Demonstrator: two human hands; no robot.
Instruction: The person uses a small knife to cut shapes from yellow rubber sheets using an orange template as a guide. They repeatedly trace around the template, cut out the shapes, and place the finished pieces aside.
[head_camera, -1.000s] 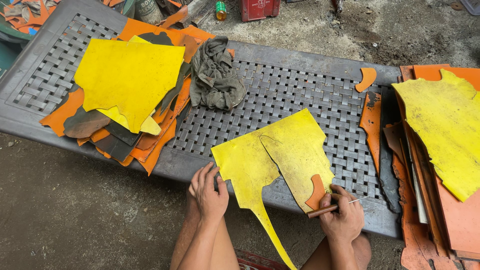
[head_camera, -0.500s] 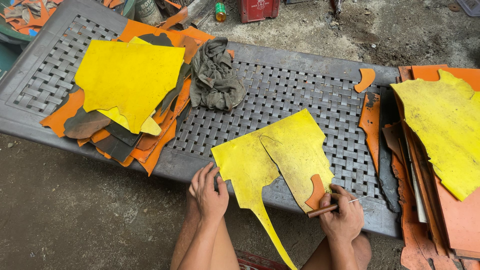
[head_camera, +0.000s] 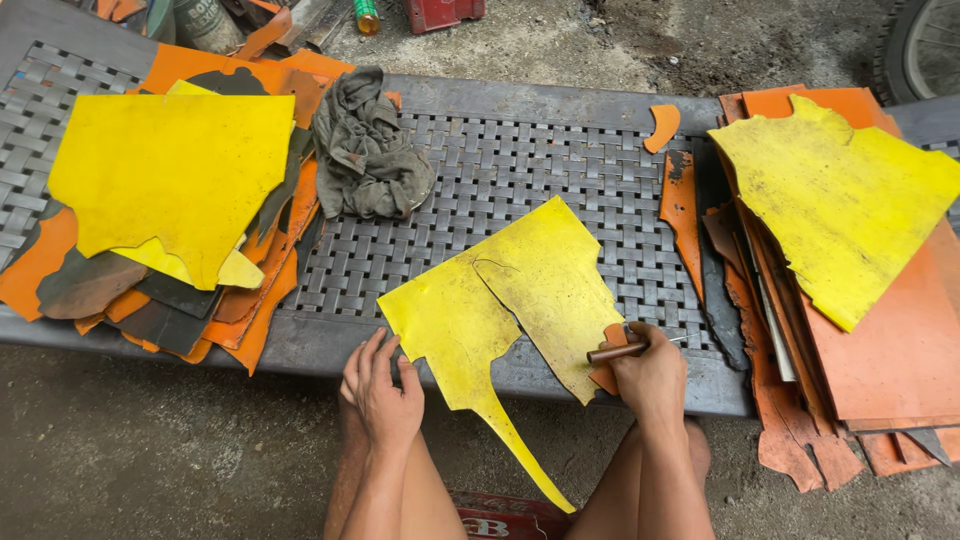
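A yellow leather piece (head_camera: 505, 295) lies on the grey woven-pattern bench (head_camera: 500, 170), with a long tail hanging over the near edge. My left hand (head_camera: 382, 385) rests flat at the bench edge, fingers on the piece's lower left side. My right hand (head_camera: 648, 372) grips a thin brown-handled tool (head_camera: 618, 351) and presses a small orange template (head_camera: 607, 345) against the piece's lower right edge.
A stack of yellow, orange and dark leather sheets (head_camera: 165, 190) covers the bench's left end. A grey-green rag (head_camera: 368, 148) lies at the back. More orange and yellow sheets (head_camera: 850, 220) pile up at the right. A small orange cut-out (head_camera: 661, 126) lies near the far edge.
None beyond a small shift of the view; both hands stay where they were on the yellow piece.
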